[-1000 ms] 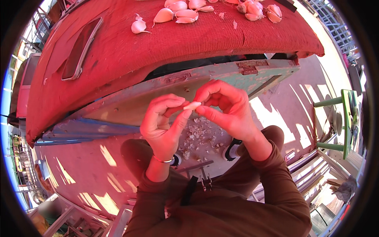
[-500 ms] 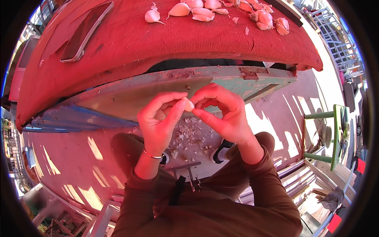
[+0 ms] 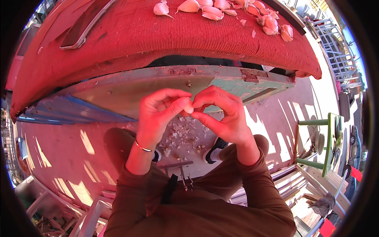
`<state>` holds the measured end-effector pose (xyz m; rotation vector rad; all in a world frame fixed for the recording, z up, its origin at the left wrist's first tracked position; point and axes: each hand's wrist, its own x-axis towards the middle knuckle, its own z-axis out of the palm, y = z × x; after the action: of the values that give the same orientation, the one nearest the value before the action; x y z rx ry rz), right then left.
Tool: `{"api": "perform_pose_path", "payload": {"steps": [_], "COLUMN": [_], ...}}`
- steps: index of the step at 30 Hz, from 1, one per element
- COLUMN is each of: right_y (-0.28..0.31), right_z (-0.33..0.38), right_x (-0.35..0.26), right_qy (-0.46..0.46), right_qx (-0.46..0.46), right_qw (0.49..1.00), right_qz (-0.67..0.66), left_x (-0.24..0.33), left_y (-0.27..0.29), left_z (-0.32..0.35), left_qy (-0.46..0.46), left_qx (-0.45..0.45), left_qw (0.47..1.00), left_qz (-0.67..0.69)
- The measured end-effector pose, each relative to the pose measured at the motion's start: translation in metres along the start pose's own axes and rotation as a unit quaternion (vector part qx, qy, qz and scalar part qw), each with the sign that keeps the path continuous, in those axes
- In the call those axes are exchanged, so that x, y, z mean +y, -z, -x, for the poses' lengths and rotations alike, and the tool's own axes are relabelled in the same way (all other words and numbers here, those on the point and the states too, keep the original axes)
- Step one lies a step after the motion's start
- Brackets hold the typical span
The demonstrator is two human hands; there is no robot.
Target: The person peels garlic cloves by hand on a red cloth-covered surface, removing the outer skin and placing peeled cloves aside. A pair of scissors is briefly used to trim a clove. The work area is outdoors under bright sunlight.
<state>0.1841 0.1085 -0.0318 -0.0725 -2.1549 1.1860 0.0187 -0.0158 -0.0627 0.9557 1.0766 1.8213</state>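
Both hands meet in front of the table's edge, pinching a small pale garlic clove [image 3: 188, 108] between their fingertips. My left hand [image 3: 160, 114] wears a thin bracelet and grips the clove with thumb and forefinger. My right hand [image 3: 223, 114] holds it from the other side. Several more garlic cloves [image 3: 213, 11] lie on the red cloth [image 3: 158, 39] at the table's far side. Bits of garlic skin [image 3: 183, 136] are scattered on the floor between my feet.
A dark flat phone [image 3: 85, 24] lies on the cloth at the left. The table's worn green underside [image 3: 138, 89] hangs over my knees. A green stool [image 3: 327, 144] stands to the right, and white slatted furniture [image 3: 292, 181] is at the lower right.
The two hands have stayed together on the clove, shifting slightly lower and closer in view. The head has tilted, so the table and cloves slid upward.
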Motion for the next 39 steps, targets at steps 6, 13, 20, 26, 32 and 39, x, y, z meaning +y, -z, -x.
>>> {"api": "perform_pose_path", "payload": {"steps": [6,13,20,26,32,39], "right_y": [-0.004,-0.002,-0.001,-0.001,0.0,0.0], "right_z": [0.0,0.0,0.001,0.005,0.005,0.005], "right_x": [-0.003,-0.006,-0.002,-0.004,-0.004,-0.001], "right_qy": [-0.019,-0.03,-0.034,-0.142,-0.156,-0.139], "right_qx": [0.015,0.008,-0.002,0.026,0.026,0.04], "right_qw": [0.999,0.999,0.999,0.984,0.984,0.987], "right_qz": [-0.023,-0.023,-0.03,-0.1,-0.08,-0.067], "left_x": [0.0,-0.001,-0.001,0.007,0.0,0.002], "left_y": [0.0,-0.001,0.001,-0.01,-0.012,-0.014], "left_z": [0.0,0.0,-0.001,0.004,0.001,0.001], "left_qy": [0.002,0.009,-0.01,-0.108,-0.217,-0.228], "left_qx": [-0.003,0.003,-0.01,0.028,0.021,0.032], "left_qw": [1.0,1.0,1.0,0.988,0.944,0.926], "left_qz": [0.017,0.012,0.012,-0.11,-0.247,-0.3]}}
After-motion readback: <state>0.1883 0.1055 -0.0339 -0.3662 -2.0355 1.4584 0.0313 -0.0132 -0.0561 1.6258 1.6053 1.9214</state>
